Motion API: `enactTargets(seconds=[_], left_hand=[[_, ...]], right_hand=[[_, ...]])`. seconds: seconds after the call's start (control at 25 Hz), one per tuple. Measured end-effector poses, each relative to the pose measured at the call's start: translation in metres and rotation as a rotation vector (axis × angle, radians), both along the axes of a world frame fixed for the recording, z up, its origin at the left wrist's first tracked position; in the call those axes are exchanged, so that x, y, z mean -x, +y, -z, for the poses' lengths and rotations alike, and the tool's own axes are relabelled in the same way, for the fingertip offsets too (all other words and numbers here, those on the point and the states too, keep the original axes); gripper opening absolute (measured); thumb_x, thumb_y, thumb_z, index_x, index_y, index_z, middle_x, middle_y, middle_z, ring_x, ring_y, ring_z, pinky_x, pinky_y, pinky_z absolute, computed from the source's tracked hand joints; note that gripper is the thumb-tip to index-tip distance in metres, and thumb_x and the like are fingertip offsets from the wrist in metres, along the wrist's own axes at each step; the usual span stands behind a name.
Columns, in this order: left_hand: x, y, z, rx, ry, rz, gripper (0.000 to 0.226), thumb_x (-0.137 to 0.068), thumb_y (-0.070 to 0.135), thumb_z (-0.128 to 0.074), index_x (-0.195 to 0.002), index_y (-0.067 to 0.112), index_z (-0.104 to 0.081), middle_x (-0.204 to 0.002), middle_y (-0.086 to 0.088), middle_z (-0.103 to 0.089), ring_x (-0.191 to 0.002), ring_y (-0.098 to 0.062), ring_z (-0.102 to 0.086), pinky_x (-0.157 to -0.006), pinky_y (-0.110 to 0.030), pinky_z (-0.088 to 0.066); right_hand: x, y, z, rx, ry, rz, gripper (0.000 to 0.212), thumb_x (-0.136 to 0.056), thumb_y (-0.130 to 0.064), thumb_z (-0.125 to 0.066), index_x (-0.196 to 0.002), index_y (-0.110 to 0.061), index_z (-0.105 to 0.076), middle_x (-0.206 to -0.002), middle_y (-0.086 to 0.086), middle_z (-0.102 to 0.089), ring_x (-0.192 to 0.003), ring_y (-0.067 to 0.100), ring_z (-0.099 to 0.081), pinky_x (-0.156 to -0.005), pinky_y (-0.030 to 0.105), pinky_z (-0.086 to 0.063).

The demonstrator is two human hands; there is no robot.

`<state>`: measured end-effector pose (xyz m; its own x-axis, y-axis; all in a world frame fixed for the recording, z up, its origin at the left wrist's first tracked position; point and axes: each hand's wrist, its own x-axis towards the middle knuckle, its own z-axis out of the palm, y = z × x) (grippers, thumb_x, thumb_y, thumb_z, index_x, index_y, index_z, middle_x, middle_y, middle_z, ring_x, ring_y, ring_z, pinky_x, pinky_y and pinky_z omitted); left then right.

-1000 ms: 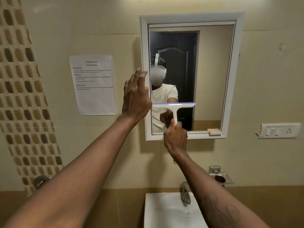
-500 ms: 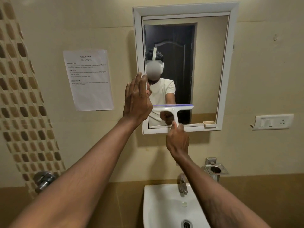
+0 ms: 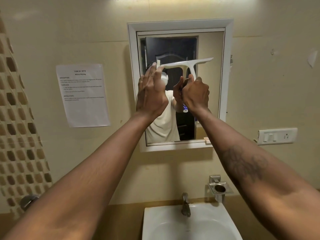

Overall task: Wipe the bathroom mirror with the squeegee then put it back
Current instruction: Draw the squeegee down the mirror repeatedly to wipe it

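Observation:
The white-framed bathroom mirror [image 3: 210, 87] hangs on the beige wall above the sink. A white T-shaped squeegee [image 3: 186, 64] is held up in front of the middle of the glass, its blade tilted, right end higher. My right hand [image 3: 194, 94] is shut around its handle, whose end sticks out below the fist. My left hand [image 3: 153, 93] is raised beside it, fingers spread, with the fingertips at the blade's left end. Whether the blade touches the glass I cannot tell.
A white sink [image 3: 190, 224] with a metal tap [image 3: 185, 204] sits below. A metal holder [image 3: 220, 187] is fixed to the wall right of the tap. A paper notice [image 3: 83, 94] hangs left of the mirror; a switch plate [image 3: 276, 135] is on the right.
The squeegee has gone from the mirror's lower edge up to mid-glass and tilted. My left hand has shifted from the frame's left side to the blade's left end. The view has dropped.

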<state>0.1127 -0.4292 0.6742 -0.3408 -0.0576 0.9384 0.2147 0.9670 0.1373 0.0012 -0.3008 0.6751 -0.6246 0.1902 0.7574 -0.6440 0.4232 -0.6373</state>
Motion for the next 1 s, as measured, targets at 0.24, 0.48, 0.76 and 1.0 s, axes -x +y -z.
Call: enactTargets(seconds=[0.24, 0.48, 0.76, 1.0], left_hand=[[0.016, 0.011, 0.023, -0.011, -0.050, 0.019, 0.059, -0.098, 0.005, -0.055, -0.155, 0.012, -0.040, -0.168, -0.014, -0.036, -0.158, -0.033, -0.032, -0.128, -0.058, -0.028], [0.014, 0.010, 0.055, -0.047, -0.117, 0.015, 0.062, -0.100, 0.004, -0.053, -0.159, 0.011, -0.035, -0.170, -0.013, -0.033, -0.159, -0.031, -0.030, -0.129, -0.057, -0.026], [0.004, 0.017, 0.082, -0.049, -0.164, 0.006, 0.063, -0.100, 0.003, -0.052, -0.160, 0.013, -0.034, -0.170, -0.011, -0.032, -0.160, -0.030, -0.029, -0.129, -0.060, -0.025], [-0.002, 0.023, 0.095, -0.023, -0.178, 0.010, 0.063, -0.098, 0.001, -0.052, -0.158, 0.011, -0.037, -0.169, -0.010, -0.034, -0.160, -0.028, -0.029, -0.127, -0.060, -0.027]], right_hand=[[-0.001, 0.000, 0.083, -0.059, -0.073, 0.017, 0.041, -0.107, -0.053, -0.035, -0.094, -0.020, -0.055, -0.070, -0.008, -0.055, -0.058, 0.005, -0.054, -0.047, 0.025, -0.038], [-0.013, 0.006, 0.183, -0.060, -0.170, 0.018, 0.036, -0.108, -0.043, -0.036, -0.091, -0.015, -0.052, -0.072, 0.004, -0.055, -0.057, 0.023, -0.047, -0.052, 0.031, -0.035], [-0.024, 0.017, 0.245, -0.122, -0.264, 0.003, 0.032, -0.109, -0.040, -0.037, -0.096, -0.015, -0.053, -0.068, 0.004, -0.057, -0.057, 0.023, -0.057, -0.045, 0.029, -0.035], [-0.031, 0.027, 0.259, -0.155, -0.349, 0.029, 0.035, -0.109, -0.042, -0.036, -0.100, -0.015, -0.057, -0.069, 0.002, -0.058, -0.057, 0.020, -0.056, -0.048, 0.030, -0.036]])
